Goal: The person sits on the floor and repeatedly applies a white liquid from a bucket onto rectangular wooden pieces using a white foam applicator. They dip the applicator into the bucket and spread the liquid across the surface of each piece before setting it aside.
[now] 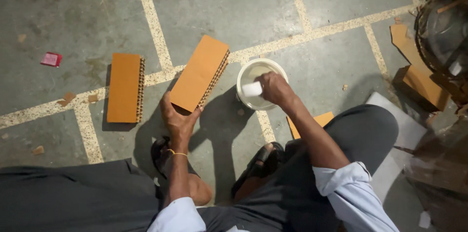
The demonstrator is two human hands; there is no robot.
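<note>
Hiding white object (252, 89), right hand (275, 88) over tub (246, 73).

An orange honeycomb cardboard block (200, 73) stands tilted on the floor, gripped at its lower end. Beside it, a white bucket (246, 73) sits upright, with a small white pad (252, 89) held over its opening.

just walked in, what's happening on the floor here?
A person sits low over a concrete floor. The left hand grips the lower end of an orange honeycomb cardboard block, tilted up off the floor. The right hand holds a small white piece over a white bucket. A second, similar block lies flat to the left. Cardboard scraps are scattered on the right.
</note>
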